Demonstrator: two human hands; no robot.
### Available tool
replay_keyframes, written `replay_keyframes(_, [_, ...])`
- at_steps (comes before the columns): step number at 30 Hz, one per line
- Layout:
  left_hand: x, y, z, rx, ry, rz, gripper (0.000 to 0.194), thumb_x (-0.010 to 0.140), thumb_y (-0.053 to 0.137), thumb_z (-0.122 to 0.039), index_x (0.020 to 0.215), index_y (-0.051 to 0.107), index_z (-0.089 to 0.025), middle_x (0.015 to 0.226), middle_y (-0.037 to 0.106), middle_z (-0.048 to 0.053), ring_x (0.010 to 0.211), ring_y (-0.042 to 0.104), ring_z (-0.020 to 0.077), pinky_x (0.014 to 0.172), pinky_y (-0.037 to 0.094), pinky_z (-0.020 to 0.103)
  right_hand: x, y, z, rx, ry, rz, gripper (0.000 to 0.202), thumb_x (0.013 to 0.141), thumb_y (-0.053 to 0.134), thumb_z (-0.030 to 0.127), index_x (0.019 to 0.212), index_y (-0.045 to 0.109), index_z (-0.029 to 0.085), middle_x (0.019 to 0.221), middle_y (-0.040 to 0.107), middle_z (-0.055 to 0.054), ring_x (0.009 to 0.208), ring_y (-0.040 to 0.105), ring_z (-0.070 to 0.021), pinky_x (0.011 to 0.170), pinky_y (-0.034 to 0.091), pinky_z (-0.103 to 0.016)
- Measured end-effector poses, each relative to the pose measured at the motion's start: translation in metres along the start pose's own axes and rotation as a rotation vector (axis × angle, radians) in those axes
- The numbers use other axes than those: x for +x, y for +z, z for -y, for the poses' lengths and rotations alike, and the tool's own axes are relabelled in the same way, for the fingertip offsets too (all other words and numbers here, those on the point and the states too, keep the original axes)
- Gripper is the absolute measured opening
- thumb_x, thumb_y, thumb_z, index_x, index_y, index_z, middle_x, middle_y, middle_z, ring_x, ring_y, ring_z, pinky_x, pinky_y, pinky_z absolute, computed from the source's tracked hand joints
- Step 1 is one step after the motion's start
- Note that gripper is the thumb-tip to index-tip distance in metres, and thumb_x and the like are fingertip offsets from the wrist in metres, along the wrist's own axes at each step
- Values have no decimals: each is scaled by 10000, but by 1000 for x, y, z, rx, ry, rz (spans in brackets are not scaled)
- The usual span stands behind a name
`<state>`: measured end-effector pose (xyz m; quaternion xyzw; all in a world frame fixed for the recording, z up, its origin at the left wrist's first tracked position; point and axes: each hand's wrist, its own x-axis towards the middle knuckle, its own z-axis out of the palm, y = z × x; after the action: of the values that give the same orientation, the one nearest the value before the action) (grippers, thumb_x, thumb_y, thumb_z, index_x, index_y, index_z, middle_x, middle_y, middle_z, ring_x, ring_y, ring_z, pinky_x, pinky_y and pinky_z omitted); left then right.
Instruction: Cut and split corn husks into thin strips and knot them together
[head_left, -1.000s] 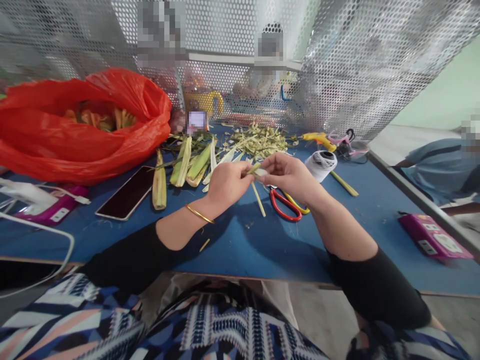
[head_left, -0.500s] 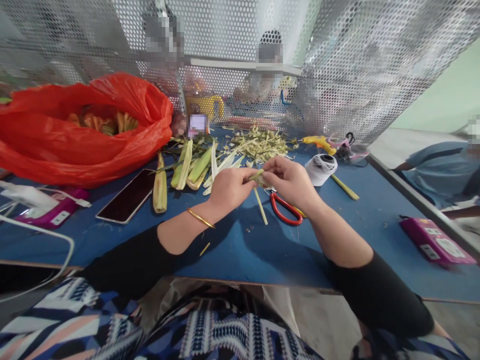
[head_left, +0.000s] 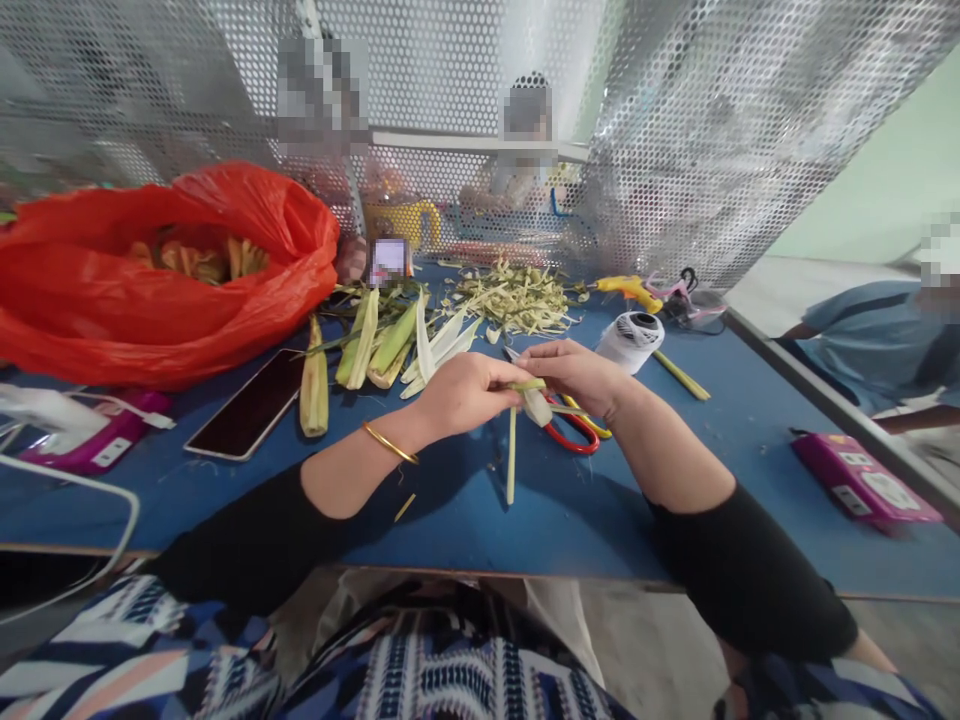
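My left hand (head_left: 466, 392), with a gold bangle at the wrist, pinches a pale green strip of husk (head_left: 537, 408) between thumb and fingers. My right hand (head_left: 576, 375) is closed on the other side of the same folded strip, its fingertips partly hidden behind it. A thin pale stalk (head_left: 511, 460) points down toward me from beneath my left fingers. Under my right hand lie scissors (head_left: 576, 448) with red and yellow handles. Peeled husk leaves (head_left: 442, 350) lie just beyond my left hand.
A red plastic bag (head_left: 247, 340) holding husk pieces stands at the left, beside a phone (head_left: 247, 405) and thick husks (head_left: 313, 385). Shreds (head_left: 517, 298) are heaped at the back. A thread spool (head_left: 628, 345), yellow glue gun (head_left: 630, 290) and purple packet (head_left: 862, 478) sit rightward.
Both hands have come slightly nearer me, and the strip has turned so its folded pale face shows. The stalk below now points more straight toward me. The whole view has shifted a little.
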<state>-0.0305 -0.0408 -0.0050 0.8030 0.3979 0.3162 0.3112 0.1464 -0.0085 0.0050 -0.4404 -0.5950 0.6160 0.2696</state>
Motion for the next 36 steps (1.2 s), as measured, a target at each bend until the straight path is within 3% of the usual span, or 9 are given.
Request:
replay_keyframes(5, [0,-1,0,6,-6,24,197,784,636,-223,911,785,-242,865,773,-1,791,688,165,694,487,242,1,3,-2,91,91,11,184,630,767,272,679,638,150,474,555,38,389,433,-58,365,292,-176])
replay_keyframes(11, [-1,-5,-3,189,11,20,231,772,632,-181,906,785,-291,852,773,-16,792,695,178,659,450,250,-4,2,2,2,51,16,265,638,778,327,583,579,161,408,504,56,343,391,-44,327,275,-161])
replay_keyframes(19, [-1,-7,-4,251,42,52,217,791,610,-188,886,775,-293,866,771,-27,763,683,155,643,424,235,-1,3,-2,38,31,53,108,630,710,199,619,619,140,443,540,43,362,404,-41,364,292,-166])
replay_keyframes(23, [0,-4,-5,111,-30,19,249,737,650,-146,969,692,-226,751,745,-24,613,634,123,586,410,225,3,3,-3,119,-39,-48,162,656,720,239,615,595,146,473,519,47,406,416,-44,397,314,-175])
replay_keyframes(26, [2,3,-3,-177,-164,21,346,708,667,-103,1027,559,-184,645,698,-36,467,564,97,512,398,211,6,2,-3,153,-142,-165,261,693,740,297,590,542,161,473,467,61,404,380,-37,385,285,-177])
replay_keyframes(29, [4,9,0,-421,-311,43,315,709,664,-76,965,506,-170,602,671,-33,408,525,80,466,389,196,6,4,0,190,-170,-261,270,749,718,331,646,527,170,542,542,38,392,410,-44,357,284,-181])
replay_keyframes(34, [3,7,-3,-541,-330,254,49,739,655,-148,757,611,-139,596,630,-25,438,493,58,489,403,197,1,12,8,318,-116,-320,196,848,618,256,733,473,189,616,627,14,403,540,-76,360,376,-175])
replay_keyframes(36, [1,6,-2,-520,-302,324,116,760,650,-210,669,637,-138,538,570,-35,439,453,54,479,367,192,0,15,9,334,-129,-347,184,880,576,229,738,465,190,592,613,24,426,577,-81,393,416,-170])
